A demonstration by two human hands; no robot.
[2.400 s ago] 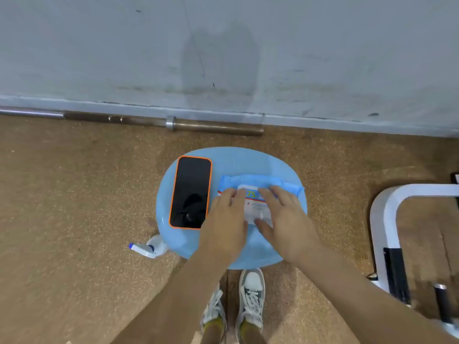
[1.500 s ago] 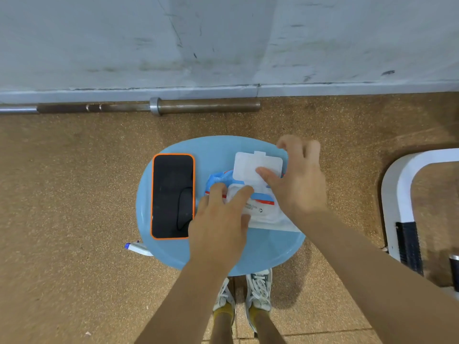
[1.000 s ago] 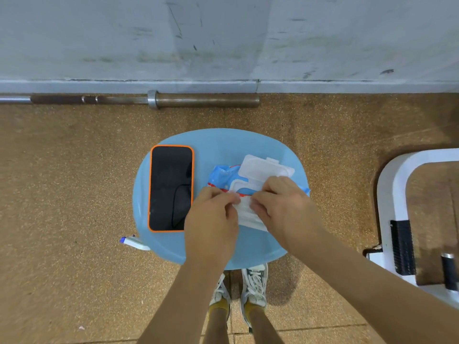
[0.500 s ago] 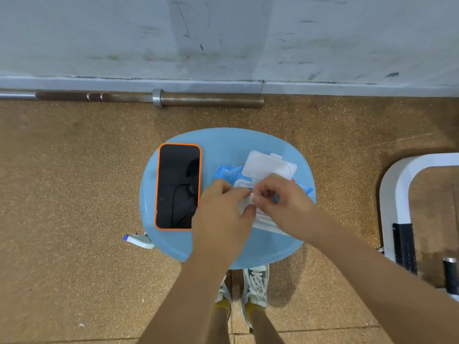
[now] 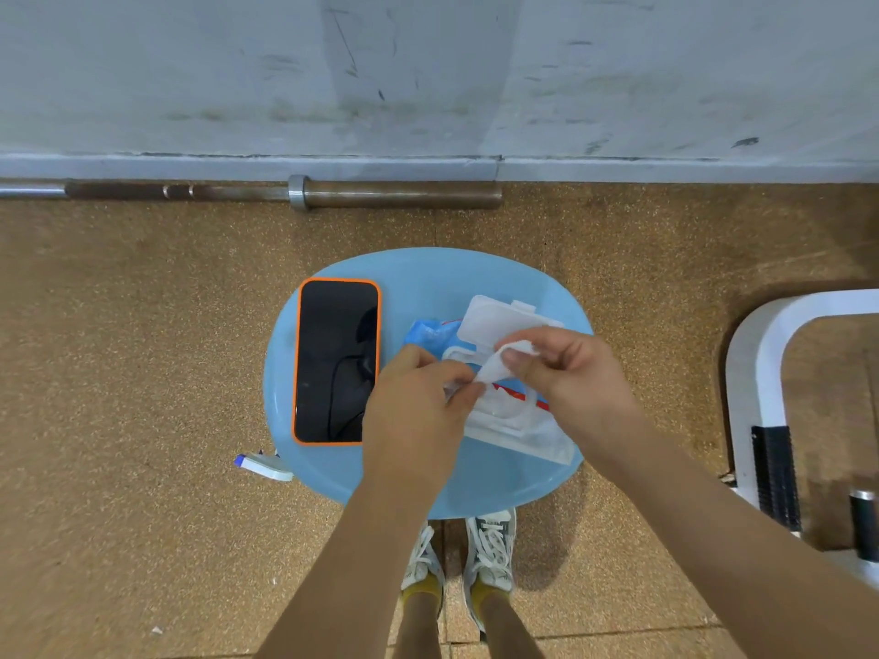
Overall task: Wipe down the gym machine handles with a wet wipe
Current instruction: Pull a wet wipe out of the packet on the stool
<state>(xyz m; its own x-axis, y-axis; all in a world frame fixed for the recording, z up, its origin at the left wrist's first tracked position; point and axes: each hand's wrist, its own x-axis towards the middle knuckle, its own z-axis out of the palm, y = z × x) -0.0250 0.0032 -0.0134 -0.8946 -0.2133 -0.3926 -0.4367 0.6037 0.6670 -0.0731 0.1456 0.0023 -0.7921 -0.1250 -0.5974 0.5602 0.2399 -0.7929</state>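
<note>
Right hand (image 5: 571, 373) pinches the upper end of the wipe (image 5: 494, 371) between thumb and curled fingers. Left hand (image 5: 418, 411), fingers curled, pinches the wipe's lower end just over the pack (image 5: 518, 425) opening. Wipe is stretched between the two hands, partly out of the pack. Pack lies on the right half of the stool (image 5: 428, 278), its lid (image 5: 499, 321) flipped open toward the stool's far edge. Phone (image 5: 337, 361) lies face up on the stool's left half, just beside the left hand. Spray nozzle (image 5: 264, 466) pokes out at the stool's lower left edge, on the floor. Barbell (image 5: 395, 193) lies beyond the stool, along the wall. White machine frame (image 5: 756, 349) stands well right of the stool; a black handle (image 5: 775, 478) shows on it, untouched. Shoes (image 5: 490, 549) are partly under the stool's near edge.
</note>
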